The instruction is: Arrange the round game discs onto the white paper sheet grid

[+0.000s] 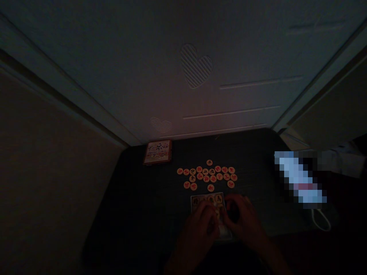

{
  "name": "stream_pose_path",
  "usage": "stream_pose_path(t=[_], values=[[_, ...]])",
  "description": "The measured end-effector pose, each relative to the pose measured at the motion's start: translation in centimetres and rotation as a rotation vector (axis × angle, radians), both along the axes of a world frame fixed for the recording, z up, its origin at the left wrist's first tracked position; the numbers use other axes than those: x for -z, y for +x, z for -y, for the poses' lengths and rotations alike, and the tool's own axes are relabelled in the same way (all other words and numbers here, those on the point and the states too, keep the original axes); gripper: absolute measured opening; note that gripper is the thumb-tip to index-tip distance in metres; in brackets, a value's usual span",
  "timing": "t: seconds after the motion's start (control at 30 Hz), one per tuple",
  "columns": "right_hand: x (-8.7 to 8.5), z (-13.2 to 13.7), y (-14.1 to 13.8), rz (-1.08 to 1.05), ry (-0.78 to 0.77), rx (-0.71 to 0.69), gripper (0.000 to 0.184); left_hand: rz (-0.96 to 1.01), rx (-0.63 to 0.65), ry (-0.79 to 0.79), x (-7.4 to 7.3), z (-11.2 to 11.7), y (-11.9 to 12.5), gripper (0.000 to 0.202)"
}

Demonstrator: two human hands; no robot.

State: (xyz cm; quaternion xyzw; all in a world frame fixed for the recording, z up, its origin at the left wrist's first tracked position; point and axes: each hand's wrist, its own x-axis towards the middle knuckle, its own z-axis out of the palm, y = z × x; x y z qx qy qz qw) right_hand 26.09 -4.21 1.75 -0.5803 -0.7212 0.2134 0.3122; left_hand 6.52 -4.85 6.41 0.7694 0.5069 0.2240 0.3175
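Observation:
A shallow, light-rimmed box (229,229) with round Chinese chess pieces (218,198) in it lies near the front of the dark table. Over its left and middle part is my left hand (202,221), its fingers bent and closed; shadow hides what they hold. My right hand (243,217) curls at the box's right edge, thumb reaching inward toward the left fingertips. Whatever lies between its fingers is too dark to make out. Beyond the box, several loose Chinese chess pieces (213,178) with red or black characters lie flat in uneven rows.
A flat printed box or lid (158,152) lies at the table's back left. At the right is a bright, pixelated object (299,177) with a white cord loop (321,220) below it. A pale panel with embossed hearts (196,67) rises behind the table (137,206).

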Motion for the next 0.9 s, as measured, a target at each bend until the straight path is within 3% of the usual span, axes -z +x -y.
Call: stream_pose_path(t=[0.13,0.33,0.9], values=[[-0.5,0.2,0.1,-0.010,-0.020,-0.006,0.024,-0.016,-0.007,0.024,0.0,-0.1,0.3,0.023],[-1.3,0.3,0.3,0.013,-0.060,-0.052,0.037,-0.009,-0.008,0.033,-0.1,-0.2,0.5,0.021],[-0.9,0.2,0.3,0.015,-0.066,-0.066,0.031,0.000,0.000,0.018,0.1,-0.1,0.3,0.022]])
